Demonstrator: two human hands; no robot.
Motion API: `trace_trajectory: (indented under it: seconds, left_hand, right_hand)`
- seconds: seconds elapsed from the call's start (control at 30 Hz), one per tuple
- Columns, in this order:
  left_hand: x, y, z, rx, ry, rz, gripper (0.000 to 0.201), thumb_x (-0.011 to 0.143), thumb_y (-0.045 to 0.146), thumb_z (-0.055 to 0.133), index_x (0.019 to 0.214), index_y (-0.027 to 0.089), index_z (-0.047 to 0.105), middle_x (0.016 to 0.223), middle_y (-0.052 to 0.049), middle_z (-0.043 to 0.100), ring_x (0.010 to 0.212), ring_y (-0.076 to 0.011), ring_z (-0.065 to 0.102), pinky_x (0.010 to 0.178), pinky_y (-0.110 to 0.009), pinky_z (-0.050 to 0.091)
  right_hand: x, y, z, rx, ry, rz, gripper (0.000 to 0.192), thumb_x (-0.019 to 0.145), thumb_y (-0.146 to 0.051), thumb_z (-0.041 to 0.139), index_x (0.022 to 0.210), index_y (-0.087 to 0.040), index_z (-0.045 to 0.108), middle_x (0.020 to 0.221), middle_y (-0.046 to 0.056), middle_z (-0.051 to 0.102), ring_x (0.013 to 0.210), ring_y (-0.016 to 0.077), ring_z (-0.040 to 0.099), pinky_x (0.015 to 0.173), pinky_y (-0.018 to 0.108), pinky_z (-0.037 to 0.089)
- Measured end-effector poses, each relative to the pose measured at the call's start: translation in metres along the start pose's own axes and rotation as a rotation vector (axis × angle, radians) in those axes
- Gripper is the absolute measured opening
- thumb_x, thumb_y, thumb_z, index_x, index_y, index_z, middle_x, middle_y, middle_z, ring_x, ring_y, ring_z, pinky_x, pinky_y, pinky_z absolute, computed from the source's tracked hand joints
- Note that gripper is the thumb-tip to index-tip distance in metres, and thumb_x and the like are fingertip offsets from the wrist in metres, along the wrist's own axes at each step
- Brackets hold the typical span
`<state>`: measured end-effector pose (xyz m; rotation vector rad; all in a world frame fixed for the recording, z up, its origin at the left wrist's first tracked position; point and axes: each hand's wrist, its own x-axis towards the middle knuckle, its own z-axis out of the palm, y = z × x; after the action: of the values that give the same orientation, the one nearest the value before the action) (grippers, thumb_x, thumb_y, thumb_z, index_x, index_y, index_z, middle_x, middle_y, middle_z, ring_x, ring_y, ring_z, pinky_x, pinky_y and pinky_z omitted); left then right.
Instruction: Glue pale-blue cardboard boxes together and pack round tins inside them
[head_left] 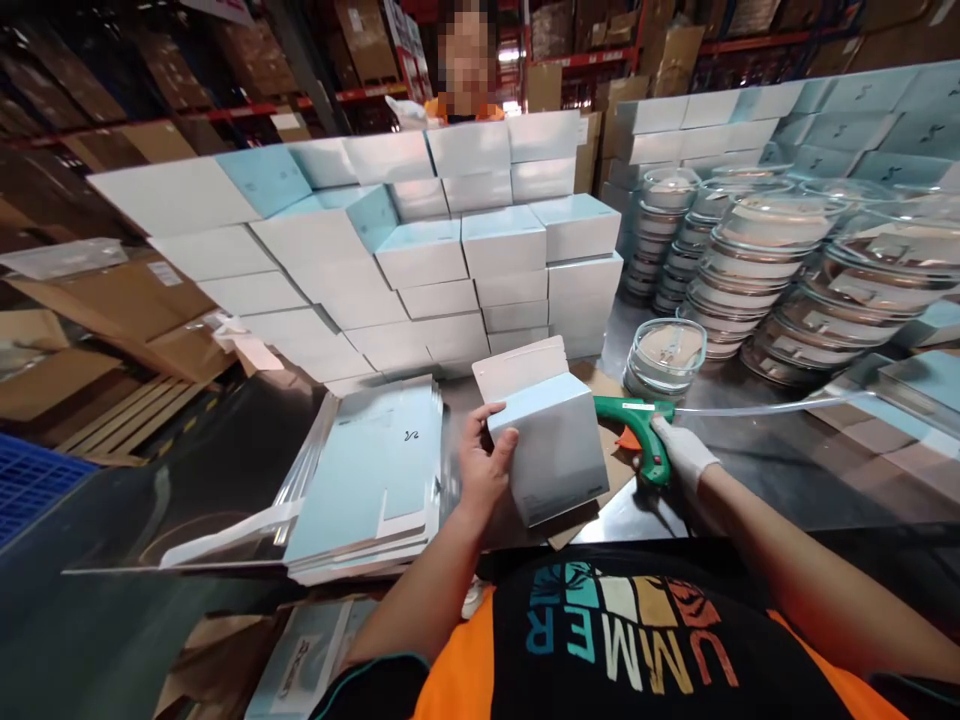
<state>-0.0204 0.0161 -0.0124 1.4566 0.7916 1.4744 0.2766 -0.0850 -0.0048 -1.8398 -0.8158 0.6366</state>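
Fingers of left hand (486,462) clamped on box (551,455); gloved right hand (681,452) fingers wrapped round glue gun (637,425) handle.

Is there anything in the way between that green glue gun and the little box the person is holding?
Nothing visible. The left hand grips the box by its side, and the glue gun in the gloved right hand points its nozzle at the box's right side, with no other thing between them.
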Motion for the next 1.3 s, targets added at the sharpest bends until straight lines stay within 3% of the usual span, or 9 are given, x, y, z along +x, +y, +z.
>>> trace_trajectory:
  seconds: [0.17,0.3,0.43,0.57,0.7,0.83,1.0,1.23,1.3]
  left_hand:
    - [0.002,0.001,0.001,0.026,-0.032,0.020,0.065,0.084,0.077,0.076,0.118,0.023,0.069,0.107,-0.008,0.074,0.092,-0.0240,0.070,0.082,-0.035,0.055]
    - [0.002,0.001,0.006,0.056,-0.093,0.068,0.071,0.079,0.085,0.074,0.113,0.023,0.071,0.102,-0.007,0.075,0.087,-0.0239,0.069,0.078,-0.035,0.054]
    - [0.002,-0.004,0.003,0.053,-0.145,0.099,0.066,0.080,0.082,0.076,0.111,0.023,0.073,0.102,-0.007,0.075,0.090,-0.0256,0.069,0.082,-0.036,0.054]
    - [0.002,-0.007,-0.004,0.111,-0.200,0.153,0.066,0.083,0.084,0.072,0.107,0.023,0.071,0.122,-0.013,0.071,0.117,-0.0324,0.070,0.101,-0.045,0.054]
    - [0.002,-0.005,-0.004,0.063,-0.195,0.226,0.064,0.083,0.082,0.075,0.110,0.025,0.061,0.130,-0.014,0.068,0.131,-0.0327,0.068,0.112,-0.053,0.053]
    - [0.010,0.005,-0.007,0.024,-0.262,0.306,0.052,0.087,0.072,0.079,0.111,0.028,0.066,0.113,-0.009,0.074,0.121,-0.0301,0.075,0.111,-0.055,0.057]
    - [0.024,0.014,-0.014,0.103,-0.492,0.431,0.038,0.098,0.065,0.070,0.101,0.029,0.081,0.117,-0.011,0.082,0.130,-0.0334,0.072,0.115,-0.063,0.054]
    - [0.022,0.005,-0.003,0.017,-0.453,0.309,0.047,0.091,0.070,0.075,0.114,0.028,0.080,0.119,-0.014,0.082,0.130,-0.0362,0.071,0.120,-0.066,0.047]
    - [0.021,-0.005,-0.001,-0.131,-0.336,0.154,0.095,0.075,0.080,0.084,0.151,0.029,0.060,0.151,-0.020,0.066,0.145,-0.0388,0.060,0.123,-0.062,0.044]
  right_hand:
    - [0.004,-0.013,-0.006,-0.130,0.099,-0.104,0.034,0.085,-0.056,0.069,0.076,-0.024,0.065,0.084,0.011,0.075,0.097,0.0322,0.074,0.084,0.040,0.056]
    - [-0.009,-0.060,0.025,0.105,-0.205,-0.391,0.046,0.090,-0.056,0.060,0.120,-0.021,0.069,0.120,0.011,0.077,0.114,0.0281,0.072,0.100,0.041,0.059]
    - [-0.014,-0.087,0.049,0.088,-0.420,-0.444,0.033,0.086,-0.041,0.055,0.108,-0.021,0.070,0.106,0.008,0.076,0.104,0.0263,0.070,0.100,0.042,0.059]
    - [-0.014,-0.077,0.044,0.084,-0.457,-0.452,0.039,0.089,-0.053,0.061,0.113,-0.023,0.068,0.107,0.007,0.076,0.103,0.0273,0.070,0.098,0.042,0.060]
    - [-0.015,-0.056,0.030,0.046,-0.488,-0.669,0.079,0.070,-0.083,0.082,0.118,-0.023,0.068,0.136,0.016,0.071,0.134,0.0379,0.065,0.114,0.051,0.054]
    - [-0.026,-0.042,0.025,-0.025,-0.461,-0.855,0.042,0.091,-0.056,0.081,0.119,-0.027,0.070,0.164,0.017,0.056,0.153,0.0348,0.055,0.121,0.057,0.050]
    - [-0.036,-0.045,0.029,-0.001,-0.448,-1.013,0.020,0.103,-0.031,0.068,0.120,-0.034,0.077,0.156,0.009,0.066,0.147,0.0308,0.061,0.124,0.059,0.048]
    - [-0.030,-0.027,0.038,-0.023,-0.297,-0.903,0.044,0.094,-0.036,0.075,0.138,-0.035,0.071,0.162,0.009,0.061,0.147,0.0334,0.062,0.122,0.053,0.053]
    - [-0.023,-0.019,0.043,-0.075,-0.181,-0.708,0.074,0.079,-0.050,0.085,0.147,-0.028,0.064,0.157,0.015,0.064,0.143,0.0393,0.065,0.117,0.052,0.057]
